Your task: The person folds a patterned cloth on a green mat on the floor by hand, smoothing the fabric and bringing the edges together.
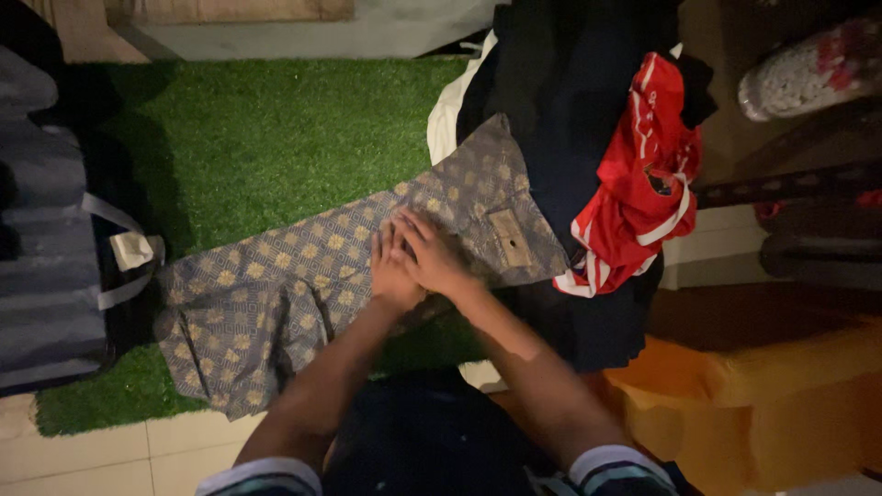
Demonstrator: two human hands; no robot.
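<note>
A grey patterned pair of trousers (276, 294) with small yellow motifs lies spread across the green artificial grass mat (276, 129). Both my hands rest flat on its middle, side by side and touching. My left hand (390, 266) presses the cloth with fingers together. My right hand (432, 253) lies just beside it, fingers slightly spread, near a back pocket (508, 237). Neither hand grips anything.
A pile of dark clothes (560, 83) with a red and white garment (643, 174) sits at the upper right. A grey striped bag (46, 239) lies at the left. An orange box (763, 404) stands at the lower right. Tiled floor (92, 459) runs below.
</note>
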